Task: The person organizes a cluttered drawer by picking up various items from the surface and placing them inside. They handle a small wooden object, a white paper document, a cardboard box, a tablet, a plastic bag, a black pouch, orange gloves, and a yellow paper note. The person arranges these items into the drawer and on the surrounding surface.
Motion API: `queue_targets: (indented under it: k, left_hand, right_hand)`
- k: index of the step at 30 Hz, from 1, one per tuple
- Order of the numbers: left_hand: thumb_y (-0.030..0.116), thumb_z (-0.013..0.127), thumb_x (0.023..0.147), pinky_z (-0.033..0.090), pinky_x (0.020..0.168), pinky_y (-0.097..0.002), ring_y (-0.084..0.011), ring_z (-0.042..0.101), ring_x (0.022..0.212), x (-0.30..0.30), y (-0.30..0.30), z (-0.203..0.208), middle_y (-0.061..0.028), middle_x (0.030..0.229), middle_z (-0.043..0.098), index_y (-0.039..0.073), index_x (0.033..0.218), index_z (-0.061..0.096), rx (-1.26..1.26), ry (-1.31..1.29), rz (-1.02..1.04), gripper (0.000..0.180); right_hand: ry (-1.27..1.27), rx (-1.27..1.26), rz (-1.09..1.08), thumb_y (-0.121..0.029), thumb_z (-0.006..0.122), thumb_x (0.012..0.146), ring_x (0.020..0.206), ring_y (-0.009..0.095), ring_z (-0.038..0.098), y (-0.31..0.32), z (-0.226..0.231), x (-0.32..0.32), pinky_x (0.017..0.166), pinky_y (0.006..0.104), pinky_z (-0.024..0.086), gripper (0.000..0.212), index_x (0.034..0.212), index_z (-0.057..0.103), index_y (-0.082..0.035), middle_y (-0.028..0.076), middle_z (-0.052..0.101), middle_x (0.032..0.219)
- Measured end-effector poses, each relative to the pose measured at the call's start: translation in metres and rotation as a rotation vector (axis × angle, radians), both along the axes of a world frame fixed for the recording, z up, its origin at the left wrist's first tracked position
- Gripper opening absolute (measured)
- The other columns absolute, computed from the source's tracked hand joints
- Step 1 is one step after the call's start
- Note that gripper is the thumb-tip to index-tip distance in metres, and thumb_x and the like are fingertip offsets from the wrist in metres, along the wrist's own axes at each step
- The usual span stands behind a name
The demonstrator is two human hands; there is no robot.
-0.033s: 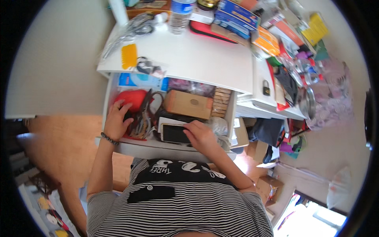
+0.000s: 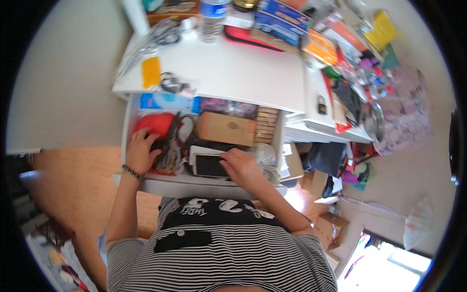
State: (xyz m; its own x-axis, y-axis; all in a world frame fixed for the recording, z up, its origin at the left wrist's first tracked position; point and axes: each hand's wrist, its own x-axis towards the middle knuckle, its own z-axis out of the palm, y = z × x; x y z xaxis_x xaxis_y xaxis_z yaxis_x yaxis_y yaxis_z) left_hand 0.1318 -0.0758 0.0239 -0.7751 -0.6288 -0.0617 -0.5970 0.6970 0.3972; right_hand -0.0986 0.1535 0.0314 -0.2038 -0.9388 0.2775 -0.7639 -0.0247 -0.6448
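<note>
A white drawer (image 2: 214, 186) is pulled out from under the desk, filled with small things. At its left end my left hand (image 2: 141, 152) rests with fingers apart, fingertips against a red soft-looking item (image 2: 156, 124). My right hand (image 2: 242, 166) has its thumb and fingers closed on the right end of a smartphone (image 2: 208, 166) with a dark screen, lying near the drawer's front. Beneath the phone a white flat piece (image 2: 197, 150) sticks out. A brown cardboard box (image 2: 226, 128) lies behind it, and dark straps or cords (image 2: 172, 143) sit between my hands.
On the white desktop (image 2: 233, 73) stand a water bottle (image 2: 212, 22), a yellow comb-like piece (image 2: 151, 72) and bundled cables (image 2: 163, 36). Blue boxes (image 2: 282, 22) crowd the back. A black padlock (image 2: 321, 105) lies on the right surface, beside piled packages.
The view has shifted slightly, so the desk and drawer appear a little further left. Both hands stay at the same things.
</note>
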Motion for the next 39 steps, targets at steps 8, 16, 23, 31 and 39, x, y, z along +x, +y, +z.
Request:
queue_targets:
  k: [8,16,23,31,39]
  left_hand:
    - [0.014,0.077,0.066,0.045,0.086,-0.0458,-0.0376,0.053,0.101,0.018,-0.017,-0.015,-0.0177,0.103,0.057,0.001,0.088,0.062,0.017,-0.303,0.024,0.030]
    - [-0.001,0.062,0.073,0.043,0.085,-0.0473,-0.0393,0.050,0.100,0.013,-0.027,-0.037,-0.0197,0.103,0.054,0.001,0.090,0.059,-0.026,-0.084,-0.139,0.018]
    - [0.004,0.069,0.069,0.043,0.088,-0.0452,-0.0366,0.051,0.103,0.029,-0.026,-0.054,-0.0159,0.103,0.056,0.005,0.090,0.064,0.007,-0.149,-0.134,0.021]
    - [0.007,0.073,0.066,0.045,0.080,-0.0460,-0.0362,0.054,0.094,0.017,-0.038,-0.017,-0.0166,0.098,0.057,0.005,0.089,0.065,0.078,-0.161,-0.156,0.025]
    - [0.006,0.076,0.067,0.045,0.085,-0.0453,-0.0392,0.052,0.100,0.020,-0.022,-0.047,-0.0186,0.104,0.053,0.000,0.089,0.059,0.154,-0.144,-0.020,0.029]
  right_hand:
    - [-0.002,-0.037,-0.050,-0.006,0.067,0.078,0.071,0.032,0.059,0.014,0.010,-0.015,0.060,0.0412,0.049,0.014,0.089,0.060,-0.001,0.012,0.056,0.078]
    - [0.030,-0.152,-0.419,-0.001,0.065,0.077,0.074,0.034,0.061,0.047,0.030,-0.096,0.063,0.0392,0.051,0.018,0.094,0.061,0.000,0.015,0.060,0.085]
    - [0.505,-0.024,-0.903,-0.020,0.072,0.077,0.108,0.038,0.052,0.059,0.023,-0.224,0.088,0.0463,0.044,0.048,0.119,0.056,-0.005,0.017,0.056,0.117]
    - [0.040,-0.007,-0.837,-0.012,0.072,0.075,0.087,0.028,0.063,0.061,-0.007,-0.260,0.071,0.0374,0.053,0.046,0.118,0.058,-0.005,0.016,0.063,0.100]
    - [-0.724,0.092,-0.289,-0.004,0.073,0.076,0.087,0.011,0.059,0.022,0.022,-0.120,0.073,0.0256,0.052,0.054,0.125,0.054,-0.008,0.003,0.060,0.100]
